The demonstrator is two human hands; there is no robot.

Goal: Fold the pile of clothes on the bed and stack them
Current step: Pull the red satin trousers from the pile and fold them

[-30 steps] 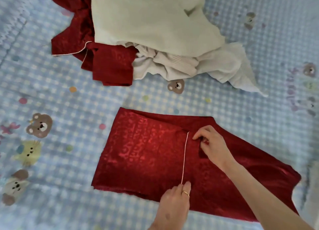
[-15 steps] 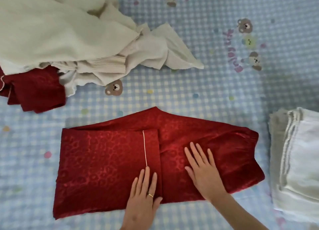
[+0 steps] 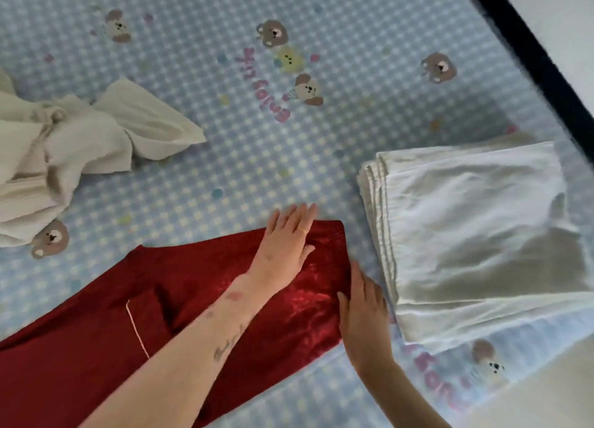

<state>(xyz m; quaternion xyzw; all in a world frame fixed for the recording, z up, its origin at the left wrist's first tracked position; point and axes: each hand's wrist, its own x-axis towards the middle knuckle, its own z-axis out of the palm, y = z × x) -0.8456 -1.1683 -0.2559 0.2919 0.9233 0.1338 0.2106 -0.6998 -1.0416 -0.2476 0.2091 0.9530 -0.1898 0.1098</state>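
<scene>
Garment btwn pile left, stack right

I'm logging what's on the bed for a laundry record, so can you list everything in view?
Red garment: one, dark red with white piping, spread flat, near left.
Folded stack: one, white and cream, right.
Unfolded pile: one heap, cream, far left.
Bedsheet: one, blue check with bear prints, underneath everything.
Dark frame edge: one, black, top right corner.
Left hand: flat on the red garment's right end, ring on one finger.
Right hand: flat at that garment's right edge.
</scene>
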